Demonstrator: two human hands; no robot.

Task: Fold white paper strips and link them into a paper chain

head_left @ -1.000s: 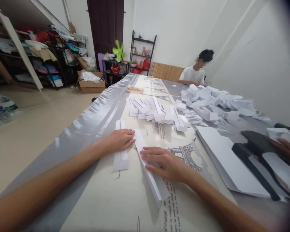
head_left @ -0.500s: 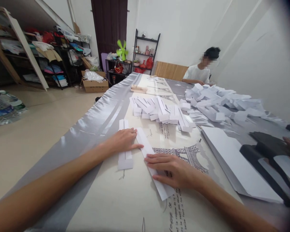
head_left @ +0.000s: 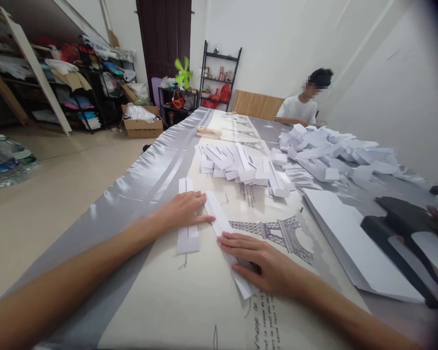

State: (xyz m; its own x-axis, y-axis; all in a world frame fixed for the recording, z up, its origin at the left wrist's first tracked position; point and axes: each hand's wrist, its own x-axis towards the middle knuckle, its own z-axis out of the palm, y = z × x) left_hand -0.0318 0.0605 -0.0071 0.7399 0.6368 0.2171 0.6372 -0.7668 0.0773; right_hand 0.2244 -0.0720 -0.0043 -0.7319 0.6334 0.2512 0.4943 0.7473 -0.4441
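Note:
A narrow strip of folded white paper (head_left: 223, 228) lies slantwise on the printed tablecloth (head_left: 160, 301). My right hand (head_left: 257, 255) lies flat over its near half, fingers stretched out across it. At the far left end of the strip, my left hand (head_left: 190, 209) presses with spread fingers, the thumb reaching onto the paper. Under the left hand and wrist is a second folded white paper piece (head_left: 188, 243), partly hidden. Beyond both hands sits a heap of similar folded paper pieces (head_left: 241, 163).
A flat white paper stack (head_left: 354, 243) lies to the right, beside a dark object (head_left: 397, 233) and part of another hand. A large pile of folded white paper (head_left: 336, 146) stands before a seated person (head_left: 299, 109). A wooden piece (head_left: 209, 131) lies farther back.
Both hands stay almost where they were, flat on the paper strip. The whole view has shifted very slightly; nothing has been picked up or let go.

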